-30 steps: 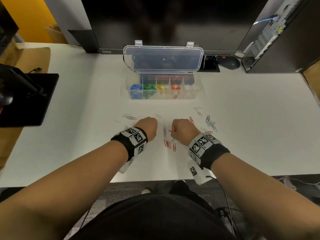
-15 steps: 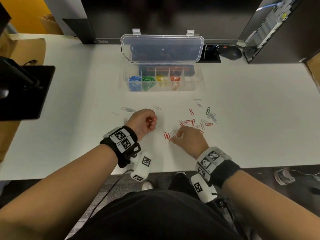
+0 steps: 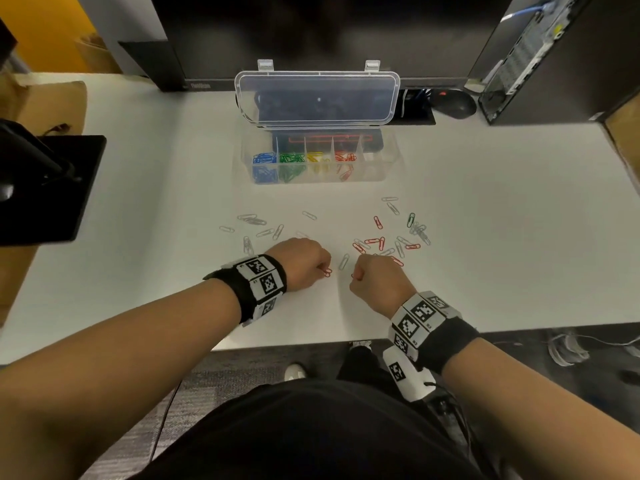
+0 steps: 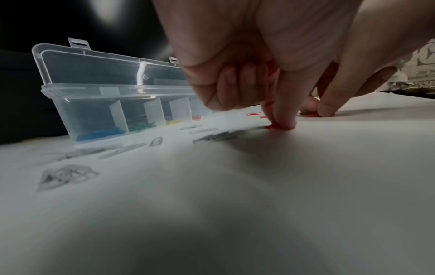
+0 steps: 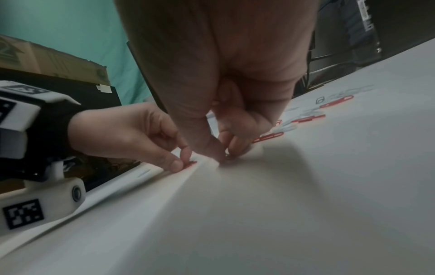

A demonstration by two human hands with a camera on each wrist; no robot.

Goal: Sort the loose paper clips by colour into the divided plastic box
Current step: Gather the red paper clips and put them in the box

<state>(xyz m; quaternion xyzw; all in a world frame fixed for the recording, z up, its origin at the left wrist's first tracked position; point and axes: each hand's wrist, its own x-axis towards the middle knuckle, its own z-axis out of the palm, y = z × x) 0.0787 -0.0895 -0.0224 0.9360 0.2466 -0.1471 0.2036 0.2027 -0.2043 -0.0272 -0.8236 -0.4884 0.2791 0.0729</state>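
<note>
The clear divided box stands open at the back of the white table, holding blue, green, yellow and red clips in separate compartments; the rightmost one looks empty. Both hands are fists low on the table, close together. My left hand pinches a red paper clip against the table with thumb and forefinger. My right hand pinches another red clip with its fingertips pressed together. Loose red clips, silver clips and one green clip lie scattered beyond the hands.
A black monitor spans the back. A black stand base sits at the left. A computer tower and a mouse sit at the back right. The table's front edge runs just under my wrists.
The right hand's spread fingers have curled into a pinch on a red clip. The left hand has dropped to the red clips beside it and pinches one.
</note>
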